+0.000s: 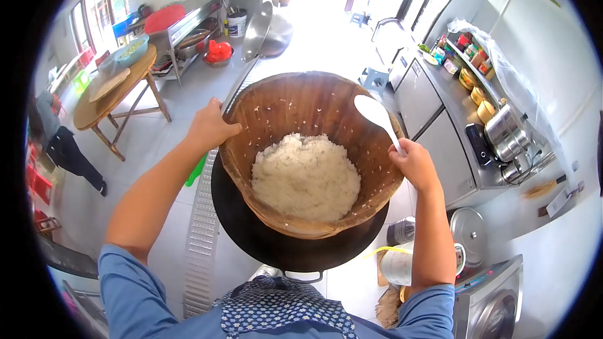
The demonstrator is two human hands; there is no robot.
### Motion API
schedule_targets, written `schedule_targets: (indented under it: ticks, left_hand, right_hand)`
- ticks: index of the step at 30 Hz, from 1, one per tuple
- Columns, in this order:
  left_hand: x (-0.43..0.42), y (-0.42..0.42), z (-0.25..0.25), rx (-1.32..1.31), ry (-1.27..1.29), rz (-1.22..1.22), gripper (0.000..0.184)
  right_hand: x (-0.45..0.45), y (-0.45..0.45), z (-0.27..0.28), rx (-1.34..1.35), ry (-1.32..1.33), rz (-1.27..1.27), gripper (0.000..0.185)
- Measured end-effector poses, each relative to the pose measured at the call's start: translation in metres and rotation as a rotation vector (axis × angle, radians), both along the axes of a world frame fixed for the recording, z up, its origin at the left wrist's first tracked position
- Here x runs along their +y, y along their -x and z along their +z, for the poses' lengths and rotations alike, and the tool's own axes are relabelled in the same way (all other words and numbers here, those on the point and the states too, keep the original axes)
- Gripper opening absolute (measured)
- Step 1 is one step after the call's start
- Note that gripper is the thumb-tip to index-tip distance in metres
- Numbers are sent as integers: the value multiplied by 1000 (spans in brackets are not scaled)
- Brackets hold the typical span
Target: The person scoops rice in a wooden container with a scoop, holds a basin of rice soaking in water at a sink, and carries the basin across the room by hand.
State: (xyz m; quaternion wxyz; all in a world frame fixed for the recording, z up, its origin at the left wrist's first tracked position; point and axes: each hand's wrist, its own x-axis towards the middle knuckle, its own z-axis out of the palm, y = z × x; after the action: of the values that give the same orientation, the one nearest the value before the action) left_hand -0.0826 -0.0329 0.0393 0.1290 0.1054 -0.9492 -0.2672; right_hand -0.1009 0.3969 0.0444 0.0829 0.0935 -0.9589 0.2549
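A wooden rice steamer tub point(276, 102) stands in front of me, with a mound of white rice point(306, 176) at its bottom and loose grains stuck to its inner wall. My left hand point(212, 129) grips the tub's left rim, thumb over the inside edge. In my right hand point(416, 162), closed round its handle, is a white rice paddle point(375, 113). Its broad end points up and left over the tub's right rim, and no rice shows on it. Beneath the tub is a wide black wok point(270, 248), partly hidden by it.
A metal counter point(449, 113) with pots and condiments runs along the right. On the left are a round wooden table point(141, 66) and a person in dark trousers point(75, 154). A floor grate point(202, 238) passes beside the wok. Large metal pans point(257, 31) stand beyond the tub.
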Motion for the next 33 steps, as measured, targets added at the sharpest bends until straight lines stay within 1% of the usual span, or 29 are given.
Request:
schedule_targets:
  ticks: [2, 4, 8, 12, 14, 16, 19, 24, 26, 27, 29, 31, 33]
  left_hand:
    - [-3, 6, -2, -7, 50, -4, 56]
    - [-6, 9, 2, -105, -54, -27, 58]
    - [-3, 9, 7, -92, 28, -96, 56]
    - [-12, 12, 1, -55, 49, -136, 52]
    - [-16, 15, -4, -62, 45, -148, 51]
    - [-19, 15, -10, 2, 46, -143, 48]
    - [-18, 13, -6, -3, 35, -151, 46]
    - [-15, 7, -1, 23, 44, -161, 47]
    - [-13, 4, -1, 16, 35, -138, 48]
    - [-12, 1, 2, -13, -8, -141, 50]
    - [-9, -6, 10, -21, -37, -123, 53]
    - [-8, -13, 12, -92, -92, -73, 51]
    - [-20, -18, -1, -8, -99, -78, 47]
  right_hand:
    - [-1, -3, -3, 15, 109, -19, 16]
    - [0, -4, -7, 33, 140, -35, 16]
    - [-1, -10, -10, 40, 209, -79, 18]
    - [-4, -18, -11, 29, 206, -81, 18]
    - [-5, -19, -18, 99, 205, -65, 18]
    - [-10, -25, -14, 56, 178, -83, 18]
    - [-11, -26, -8, 27, 145, -100, 19]
    - [-10, -26, -6, 8, 151, -112, 21]
    - [-8, -21, -10, 71, 152, -84, 23]
    - [-10, -22, -9, 78, 157, -72, 23]
    - [-15, -26, -5, 35, 185, -147, 23]
    - [-15, -26, -12, 72, 218, -125, 24]
    - [-13, -22, -24, 266, 270, -99, 28]
